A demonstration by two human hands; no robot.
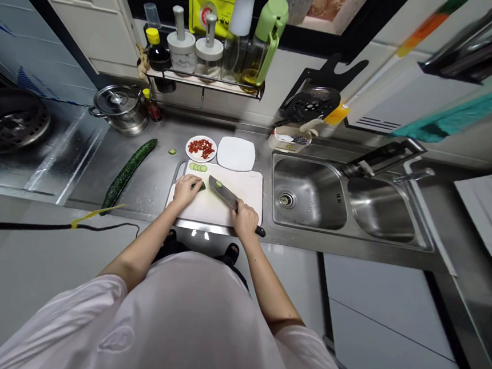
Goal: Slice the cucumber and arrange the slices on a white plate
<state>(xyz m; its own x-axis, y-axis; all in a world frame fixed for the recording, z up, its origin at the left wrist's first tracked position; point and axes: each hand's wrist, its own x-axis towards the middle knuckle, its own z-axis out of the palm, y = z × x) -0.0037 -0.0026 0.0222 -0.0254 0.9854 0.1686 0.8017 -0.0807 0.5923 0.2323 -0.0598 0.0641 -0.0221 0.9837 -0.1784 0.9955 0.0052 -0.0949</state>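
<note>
My right hand (246, 221) is closed round the black handle of a kitchen knife (225, 194), its blade tilted over the white cutting board (209, 213). One cucumber slice clings to the blade. On the board's left half, my left hand (185, 189) is closed on a short piece of cucumber (201, 186), most of it hidden under the fingers. Several cucumber slices (198, 167) overlap in a row at the board's upper left. Behind the board stand a white plate of chopped red pieces (201, 148) and a square white plate (236, 153). A cucumber end (172, 151) lies on the counter.
A long whole cucumber (129, 174) lies left of the board. A lidded steel pot (121, 109) stands behind it. The double sink (309, 193) is to the right. Above the counter, a rack (207, 82) holds bottles and jars. A black cable (108, 228) hangs at the front left.
</note>
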